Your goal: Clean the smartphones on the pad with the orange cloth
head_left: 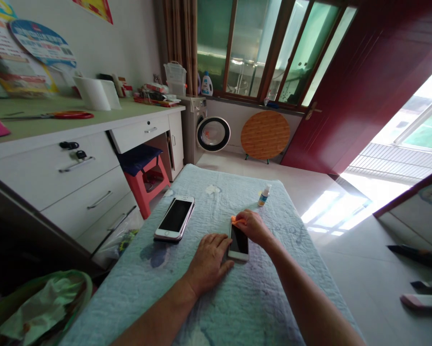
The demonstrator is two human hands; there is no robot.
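Observation:
A small white phone (239,242) lies screen-up on the light blue quilted cloth (216,298) that covers the table. My left hand (209,259) rests flat beside it, fingers closed against the phone's left edge. My right hand (251,225) hovers over the phone's top end, its fingers pinched on a small orange tab (233,220). A larger white phone (175,217) with a dark screen lies apart, to the left.
A small dropper bottle (264,195) stands at the far end of the cloth, near a white wad (212,190). A white desk with drawers (75,163) and a red stool (145,173) stand on the left. A green bag (39,307) sits at the lower left.

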